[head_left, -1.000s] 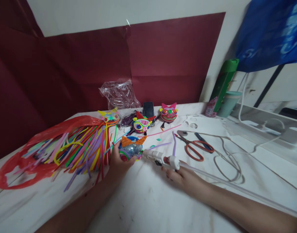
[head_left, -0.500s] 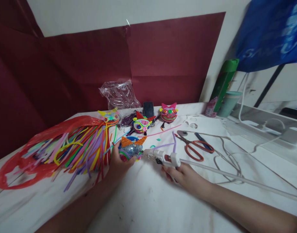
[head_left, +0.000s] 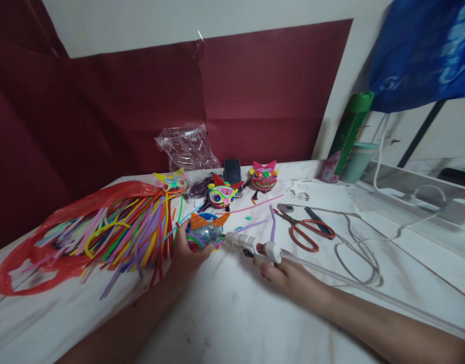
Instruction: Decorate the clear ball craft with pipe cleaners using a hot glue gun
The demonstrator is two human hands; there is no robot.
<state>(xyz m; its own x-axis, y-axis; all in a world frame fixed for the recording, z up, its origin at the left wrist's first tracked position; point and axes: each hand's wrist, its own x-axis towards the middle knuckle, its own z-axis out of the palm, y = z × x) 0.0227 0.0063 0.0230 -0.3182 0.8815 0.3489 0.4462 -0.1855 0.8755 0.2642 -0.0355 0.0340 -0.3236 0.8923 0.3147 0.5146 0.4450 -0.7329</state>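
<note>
My left hand (head_left: 192, 255) is closed round a clear ball ornament (head_left: 209, 236) with orange fuzzy ears, a blue top and coloured strips on its front. In my right hand (head_left: 280, 273) is a white glue gun (head_left: 251, 244), its nozzle against or very near the right side of the ball. A long glue stick (head_left: 331, 274) sticks out of its back end. Behind the ball are finished-looking animal-face balls: one with red ears (head_left: 221, 196), one with pink ears (head_left: 264, 177) and one with yellow ears (head_left: 172, 184).
Colourful pipe cleaners (head_left: 122, 230) spill from a red plastic bag (head_left: 12, 285) on the left. Orange-handled scissors (head_left: 306, 235) and a looped cord (head_left: 340, 263) lie at right. A phone (head_left: 233, 171), clear plastic wrap (head_left: 188, 146), a green can (head_left: 348, 136) and a cup (head_left: 359, 162) stand behind.
The glue gun's back end and my right hand have shifted slightly down, tilting the gun and its glue stick. My left hand and the ball have barely moved.
</note>
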